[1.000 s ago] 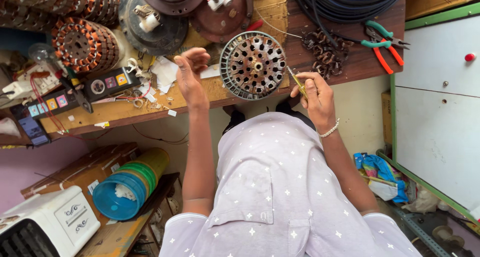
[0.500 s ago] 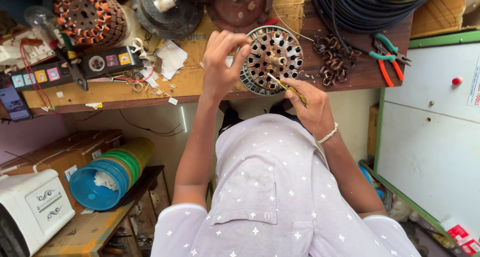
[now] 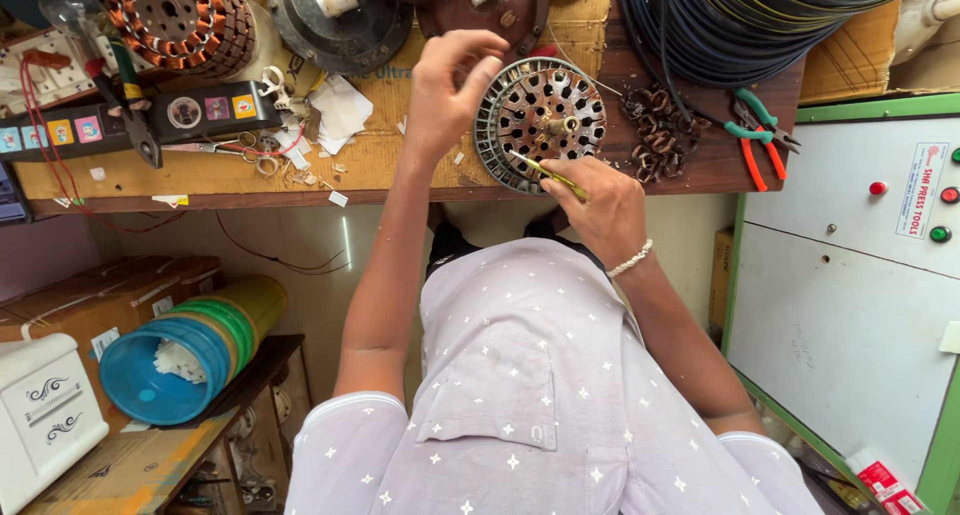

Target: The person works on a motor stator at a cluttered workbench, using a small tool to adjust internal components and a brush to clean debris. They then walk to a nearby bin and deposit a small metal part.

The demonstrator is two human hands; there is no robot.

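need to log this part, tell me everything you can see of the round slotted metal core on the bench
The round metal core is a grey, worn disc lying flat near the front edge of the wooden bench, ringed with narrow slots and pierced by round holes around a central brass-coloured hub. The left hand is at its left rim; the right hand pokes a thin yellow-handled tool into its near edge.

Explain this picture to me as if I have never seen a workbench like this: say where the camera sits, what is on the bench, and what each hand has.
The camera sits on the person's head, looking down over their shirt at a wooden workbench. The round slotted metal disc is a bare motor core. The left hand hovers by its rim with fingers pinched; what it grips is too small to tell. The right hand holds a thin yellow-handled tool against the core. Nearby lie a copper-wound core, red-handled scissors, green and red pliers and a dark cable coil.
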